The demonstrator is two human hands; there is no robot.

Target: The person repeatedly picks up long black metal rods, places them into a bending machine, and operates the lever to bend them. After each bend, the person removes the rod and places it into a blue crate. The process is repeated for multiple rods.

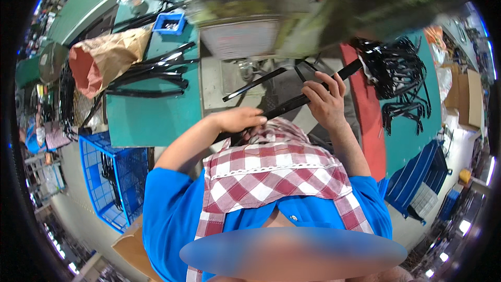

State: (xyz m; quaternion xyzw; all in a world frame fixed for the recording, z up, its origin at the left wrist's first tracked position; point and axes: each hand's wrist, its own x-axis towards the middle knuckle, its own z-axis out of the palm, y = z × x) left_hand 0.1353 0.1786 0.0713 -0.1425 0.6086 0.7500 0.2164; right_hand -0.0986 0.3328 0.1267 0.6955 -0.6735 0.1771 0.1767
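Observation:
A long, narrow black strip [286,107] runs slantwise in front of my apron, its far end up at the right. My left hand [241,119] is closed on its lower left part, thumb along the top. Further up, my right hand [326,99] grips the strip with bent fingers on its far side. The strip's lower left end is partly hidden by my left hand and forearm. Another glossy black strip [254,84] lies apart from it, just beyond my hands, below a worn greenish machine [237,18].
On the left green table [143,125] lie several black strips [151,73], an open brown paper bag [112,55] and a blue tray [169,23]. Bent black parts [389,68] are heaped on the red-edged right table [365,125]. Blue crates [112,177] stand below.

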